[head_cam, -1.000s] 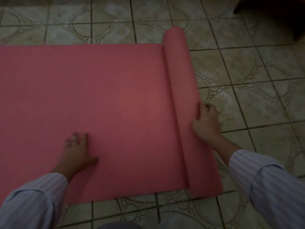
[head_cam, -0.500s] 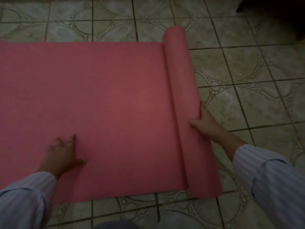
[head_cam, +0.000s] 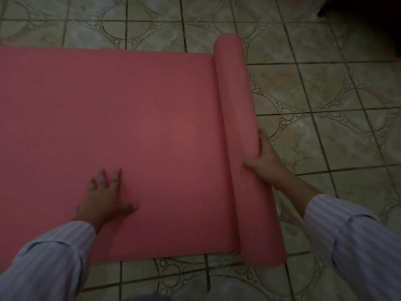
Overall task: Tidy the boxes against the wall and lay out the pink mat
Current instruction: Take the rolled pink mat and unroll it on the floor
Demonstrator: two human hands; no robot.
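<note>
The pink mat (head_cam: pixel 134 118) lies partly unrolled on the tiled floor, spreading off the left edge of the view. Its rolled part (head_cam: pixel 238 118) runs from top to bottom at the right of the flat sheet. My left hand (head_cam: pixel 106 198) rests palm down on the flat sheet with fingers spread. My right hand (head_cam: pixel 268 160) is pressed against the right side of the roll, thumb on top, fingers along its flank. No boxes are in view.
Patterned beige floor tiles (head_cam: pixel 325 94) stretch to the right of the roll and behind the mat. A dark piece of furniture (head_cam: pixel 368 20) stands at the top right corner. Both my sleeves are striped light blue.
My left hand slid left on the sheet, then came back right. My right hand went from curled over the roll to flat against its side. The roll has barely moved.
</note>
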